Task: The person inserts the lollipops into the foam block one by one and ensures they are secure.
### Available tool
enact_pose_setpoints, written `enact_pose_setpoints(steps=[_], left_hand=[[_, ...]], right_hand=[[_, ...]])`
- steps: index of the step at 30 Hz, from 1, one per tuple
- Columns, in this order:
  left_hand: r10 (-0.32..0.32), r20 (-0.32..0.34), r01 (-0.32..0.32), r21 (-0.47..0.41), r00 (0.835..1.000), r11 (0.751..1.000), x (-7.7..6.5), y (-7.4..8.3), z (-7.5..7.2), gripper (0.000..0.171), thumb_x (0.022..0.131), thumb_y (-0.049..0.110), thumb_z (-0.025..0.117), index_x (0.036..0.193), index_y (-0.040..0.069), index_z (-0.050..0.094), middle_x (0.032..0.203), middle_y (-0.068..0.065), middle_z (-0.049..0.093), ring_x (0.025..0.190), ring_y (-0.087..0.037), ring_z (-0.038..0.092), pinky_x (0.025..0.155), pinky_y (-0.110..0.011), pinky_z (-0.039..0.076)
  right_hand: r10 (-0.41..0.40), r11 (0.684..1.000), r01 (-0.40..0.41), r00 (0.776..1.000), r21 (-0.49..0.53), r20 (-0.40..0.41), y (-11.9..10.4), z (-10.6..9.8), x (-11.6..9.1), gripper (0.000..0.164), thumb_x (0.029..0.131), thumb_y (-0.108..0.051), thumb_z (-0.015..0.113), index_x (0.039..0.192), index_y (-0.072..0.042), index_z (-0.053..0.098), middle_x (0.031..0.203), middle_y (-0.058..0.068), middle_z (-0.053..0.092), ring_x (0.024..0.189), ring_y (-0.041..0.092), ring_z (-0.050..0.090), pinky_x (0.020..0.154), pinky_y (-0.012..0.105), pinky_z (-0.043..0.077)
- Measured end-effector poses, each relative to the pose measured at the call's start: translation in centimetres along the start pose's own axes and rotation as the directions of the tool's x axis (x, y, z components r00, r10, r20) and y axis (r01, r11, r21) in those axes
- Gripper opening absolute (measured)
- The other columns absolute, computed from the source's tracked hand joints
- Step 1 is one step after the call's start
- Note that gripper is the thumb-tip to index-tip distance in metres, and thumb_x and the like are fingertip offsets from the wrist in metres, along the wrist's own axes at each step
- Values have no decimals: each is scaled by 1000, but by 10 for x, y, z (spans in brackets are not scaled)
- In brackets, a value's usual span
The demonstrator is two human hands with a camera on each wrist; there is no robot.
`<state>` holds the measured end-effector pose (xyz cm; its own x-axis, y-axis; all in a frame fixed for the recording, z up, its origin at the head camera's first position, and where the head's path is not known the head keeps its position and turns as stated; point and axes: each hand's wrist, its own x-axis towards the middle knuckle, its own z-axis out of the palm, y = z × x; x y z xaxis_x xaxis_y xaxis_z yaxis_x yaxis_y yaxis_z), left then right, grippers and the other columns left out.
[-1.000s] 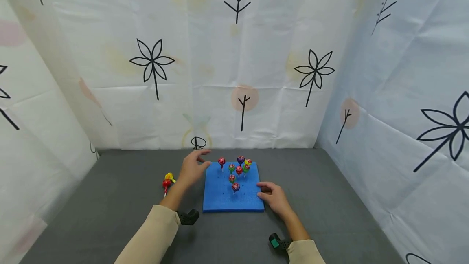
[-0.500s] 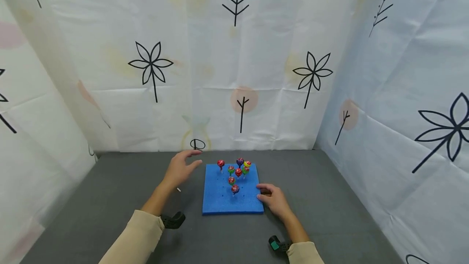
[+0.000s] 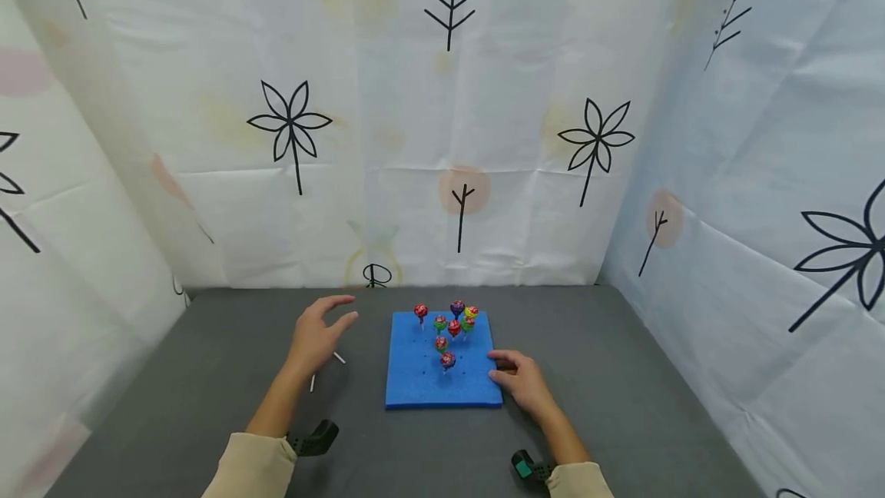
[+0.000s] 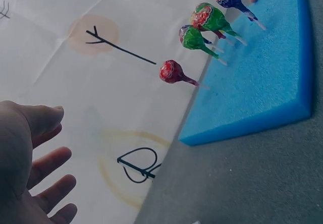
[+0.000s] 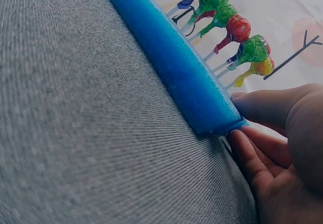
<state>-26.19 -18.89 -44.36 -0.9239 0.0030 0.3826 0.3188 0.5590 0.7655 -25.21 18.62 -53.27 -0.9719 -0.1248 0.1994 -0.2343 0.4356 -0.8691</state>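
Several wrapped lollipops, among them a red one (image 3: 420, 311) and a purple one (image 3: 457, 307), stand upright on their sticks in a blue foam board (image 3: 415, 383). My right hand (image 3: 523, 383) holds that board by its right edge; the right wrist view shows the thumb (image 5: 267, 105) on the upper side and the fingers curled at the lower side. To the left of the board my left hand (image 3: 313, 343) hovers empty, fingers spread and thumb apart. White lollipop sticks (image 3: 339, 357) stick out from behind it, their candy heads hidden by the hand.
A grey cloth-covered table (image 3: 608, 390) lies under everything. White patterned curtains (image 3: 387, 98) rise behind it and along both sides. Small dark holes dot the front part of the foam board.
My left hand has moved left, away from the board's back left corner, and now covers the loose red and yellow lollipops. My right hand stays at the board's right edge.
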Motion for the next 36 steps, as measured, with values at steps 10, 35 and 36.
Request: enact_pose_setpoints(steps=[10, 35, 36], left_hand=[[-109, -16, 109, 0, 994, 994, -14, -16, -4, 34, 94, 21, 66, 125, 7, 63, 133, -18, 53, 126, -36, 45, 99, -56, 34], [-406, -155, 363, -244, 901, 899, -30, -80, -1, 37, 94, 16, 66, 127, 1, 58, 129, -20, 55, 116, -29, 50, 74, -15, 38], [-409, -147, 369, -240, 901, 898, -30, -81, -1, 37, 94, 16, 66, 127, 1, 58, 130, -20, 55, 117, -30, 51, 74, -15, 39]], right_hand=[[20, 1000, -20, 1000, -9, 0, -2, -3, 0, 28, 88, -4, 71, 115, -1, 68, 110, 13, 66, 100, 29, 62, 85, 44, 50], [56, 998, -57, 998, -15, -8, -4, -1, 1, 27, 87, -3, 71, 115, -3, 68, 112, 11, 66, 102, 28, 62, 87, 46, 48], [54, 998, -54, 999, -15, -8, -4, 0, 2, 27, 87, -2, 71, 115, -3, 69, 112, 11, 66, 103, 28, 62, 88, 46, 48]])
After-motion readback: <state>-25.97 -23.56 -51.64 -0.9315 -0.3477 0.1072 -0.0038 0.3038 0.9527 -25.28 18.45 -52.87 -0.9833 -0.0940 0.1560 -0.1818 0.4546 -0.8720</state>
